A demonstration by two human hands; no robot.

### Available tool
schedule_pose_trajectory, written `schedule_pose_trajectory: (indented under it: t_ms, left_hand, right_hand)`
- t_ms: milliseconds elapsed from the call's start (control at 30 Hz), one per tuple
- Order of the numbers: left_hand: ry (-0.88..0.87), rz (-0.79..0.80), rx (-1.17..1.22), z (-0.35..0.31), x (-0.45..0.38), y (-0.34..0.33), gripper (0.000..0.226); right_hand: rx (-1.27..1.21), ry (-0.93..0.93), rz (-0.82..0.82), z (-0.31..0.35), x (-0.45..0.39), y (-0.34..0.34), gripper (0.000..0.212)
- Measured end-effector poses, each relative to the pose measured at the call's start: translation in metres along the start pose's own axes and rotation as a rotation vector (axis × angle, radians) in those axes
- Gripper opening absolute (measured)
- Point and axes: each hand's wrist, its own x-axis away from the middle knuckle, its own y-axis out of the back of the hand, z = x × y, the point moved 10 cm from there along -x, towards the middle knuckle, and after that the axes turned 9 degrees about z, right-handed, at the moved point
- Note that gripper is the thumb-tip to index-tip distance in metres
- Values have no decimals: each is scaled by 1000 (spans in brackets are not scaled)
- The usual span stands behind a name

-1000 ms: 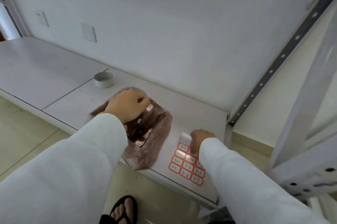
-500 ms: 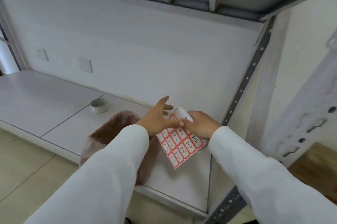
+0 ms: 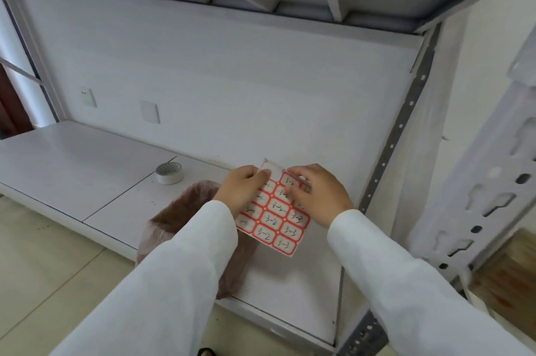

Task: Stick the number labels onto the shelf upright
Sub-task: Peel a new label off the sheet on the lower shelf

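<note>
While my left hand (image 3: 242,187) holds the sheet of number labels (image 3: 274,215) up by its top left edge, with my fingers curled around the paper, my right hand (image 3: 314,193) is at the top right of the sheet. My right fingertips (image 3: 291,181) are bent and pinch at one label there. The sheet has red frames with numbers written inside, and its top corner is bare white. I hold it up in the air above the white shelf board (image 3: 87,170), tipped a bit. Under my left sleeve (image 3: 174,271) lies a brown plastic bag (image 3: 177,210) on the shelf board. A roll of white tape (image 3: 169,172) sits further back to the left. The grey shelf upright (image 3: 397,135) with little holes stands just to the right of my hands.
</note>
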Motion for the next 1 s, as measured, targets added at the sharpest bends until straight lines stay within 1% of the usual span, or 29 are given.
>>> schedule_pose_trajectory:
  t_ms: [33, 100, 200, 333, 433, 567, 667, 767, 833, 1000]
  left_hand:
    - [4, 3, 8, 1, 0, 0, 24]
    - [11, 26, 13, 1, 1, -2, 23]
    - [-3, 38, -6, 0, 2, -6, 23]
    - [-11, 48, -2, -2, -1, -10, 19]
    - [9, 40, 25, -1, -3, -12, 16]
    - [-6, 6, 30, -4, -2, -12, 32]
    - [-35, -23, 47, -7, 1, -8, 32]
    - [-30, -19, 42, -7, 2, -8, 34]
    - [-23, -15, 10, -6, 2, -7, 37]
    - [-40, -73, -82, -7, 3, -2, 30]
  right_hand:
    - [53, 16, 36, 3, 1, -5, 36]
    - [73, 15, 66, 5, 2, -9, 41]
    - [9, 0, 79, 3, 3, -9, 41]
    - [-134, -52, 91, -3, 0, -11, 41]
    - [-175, -75, 82, -7, -2, -12, 37]
    - [-214, -67, 38, -6, -3, -8, 34]
    - [-219, -53, 19, -3, -3, -9, 32]
    - [-289, -62, -45, -5, -3, -4, 17]
    - [-311, -75, -52, -7, -4, -3, 10]
    - [-238, -71, -23, -4, -6, -9, 9]
